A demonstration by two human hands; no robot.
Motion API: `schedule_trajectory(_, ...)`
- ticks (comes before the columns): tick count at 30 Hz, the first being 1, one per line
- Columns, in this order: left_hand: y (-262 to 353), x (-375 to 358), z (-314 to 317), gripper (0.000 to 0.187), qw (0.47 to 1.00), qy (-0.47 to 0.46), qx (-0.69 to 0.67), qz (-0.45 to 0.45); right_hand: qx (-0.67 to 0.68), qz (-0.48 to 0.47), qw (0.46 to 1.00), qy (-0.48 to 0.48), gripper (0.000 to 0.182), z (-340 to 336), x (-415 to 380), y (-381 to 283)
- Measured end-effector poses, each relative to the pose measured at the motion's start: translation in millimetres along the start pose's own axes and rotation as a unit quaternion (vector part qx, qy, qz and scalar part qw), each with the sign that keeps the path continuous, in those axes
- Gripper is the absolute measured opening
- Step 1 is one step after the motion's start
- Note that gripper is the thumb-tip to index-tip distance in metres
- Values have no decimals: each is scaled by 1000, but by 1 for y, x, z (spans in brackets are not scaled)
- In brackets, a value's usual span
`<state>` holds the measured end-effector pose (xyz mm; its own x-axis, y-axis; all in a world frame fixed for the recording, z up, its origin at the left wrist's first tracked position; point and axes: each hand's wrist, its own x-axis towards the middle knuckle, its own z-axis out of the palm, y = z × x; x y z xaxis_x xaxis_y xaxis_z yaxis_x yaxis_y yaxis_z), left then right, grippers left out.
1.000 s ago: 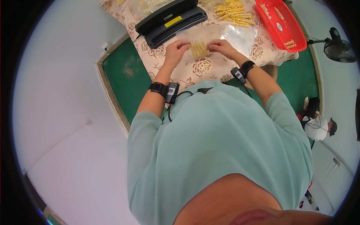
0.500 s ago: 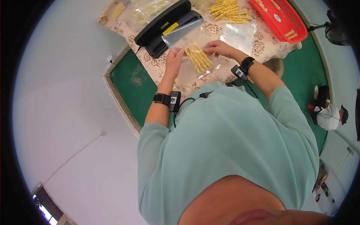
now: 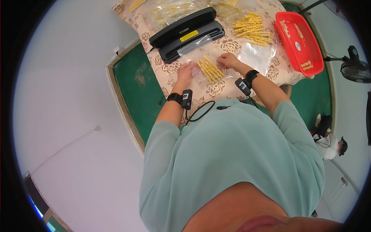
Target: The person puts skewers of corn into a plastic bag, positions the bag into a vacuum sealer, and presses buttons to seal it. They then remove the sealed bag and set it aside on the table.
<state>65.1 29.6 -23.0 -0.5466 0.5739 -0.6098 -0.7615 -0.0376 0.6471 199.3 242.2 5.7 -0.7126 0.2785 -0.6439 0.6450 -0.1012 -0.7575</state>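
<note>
A clear plastic bag (image 3: 196,45) lies over the patterned cloth, its upper end resting across the front of a black bag sealer (image 3: 170,51) whose lid is raised. Inside the bag is a row of yellow, knobbly skewer-like sticks (image 3: 210,70). My left hand (image 3: 186,72) is closed on the bag's left edge, beside the sticks. On the other side, my right hand (image 3: 228,62) pinches the bag's right edge. The fingertips of both hands are partly hidden.
More yellow sticks (image 3: 253,29) are piled behind my right hand, near flat clear bags (image 3: 257,54). A red tray (image 3: 293,29) with pale pieces stands at right. Filled bags (image 3: 174,13) lie behind the sealer. A fan (image 3: 354,67) and another person (image 3: 326,143) are at right.
The view has shifted, so the table sits lower and further right. The bag's sticks lie flatter, and both hands remain at its edges. The sealer lid stays raised.
</note>
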Motion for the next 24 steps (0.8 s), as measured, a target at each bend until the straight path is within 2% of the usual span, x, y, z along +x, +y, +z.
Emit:
schedule_trajectory(3, -4, 20, -12, 14, 1000, -11, -1, -3, -32, 3, 999, 23, 18, -3, 15, 3)
schedule_trajectory(5, -5, 23, -15, 13, 1000, -26, 4, -12, -98, -10, 992, 78, 20, -2, 16, 1)
schedule_trajectory(8, 0, 17, -9, 14, 1000, -12, 1, -19, -99, -15, 992, 78, 20, -3, 14, -2)
schedule_trajectory(10, 3, 11, -3, 16, 999, 29, 9, -20, -110, -23, 991, 76, 20, -2, 13, -3)
schedule_trajectory(24, 7, 14, -2, 18, 998, 43, 33, -29, -161, -24, 985, 55, 19, -3, 21, 1)
